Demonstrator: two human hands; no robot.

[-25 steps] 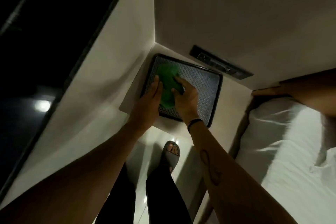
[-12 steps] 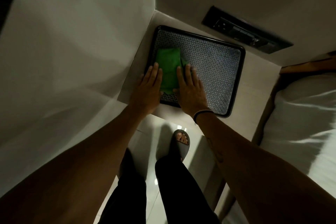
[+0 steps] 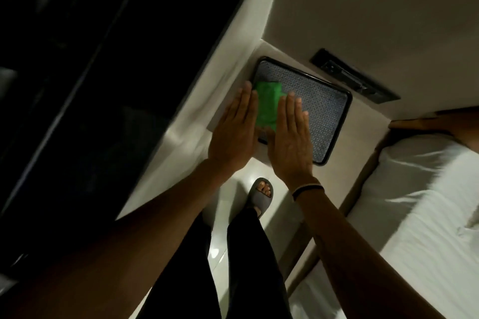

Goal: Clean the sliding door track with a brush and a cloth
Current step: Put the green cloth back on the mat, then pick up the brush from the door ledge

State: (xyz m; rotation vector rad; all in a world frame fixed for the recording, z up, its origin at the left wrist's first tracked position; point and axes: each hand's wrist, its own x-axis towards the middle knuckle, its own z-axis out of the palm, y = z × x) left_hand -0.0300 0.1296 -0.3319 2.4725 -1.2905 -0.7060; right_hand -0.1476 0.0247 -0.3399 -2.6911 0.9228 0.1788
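A folded green cloth (image 3: 346,105) lies on the left part of a patterned tray with a black rim (image 3: 337,122), which rests on a pale corner shelf. My left hand (image 3: 233,129) is flat, fingers straight, just left of the cloth. My right hand (image 3: 289,134) is flat too, just right of the cloth and partly over the tray's near edge. Neither hand grips anything. I cannot tell whether the palms touch the surface. No brush is in view.
A dark glass door (image 3: 77,72) fills the left side. A black socket panel (image 3: 355,76) sits on the wall behind the tray. A bed with white sheets (image 3: 414,202) is at the right. My sandalled foot (image 3: 260,195) stands on the glossy floor below.
Both hands have come off the cloth and drawn back, fingers straightened. The cloth stays folded on the tray. The camera has swung, so the dark door is in view again.
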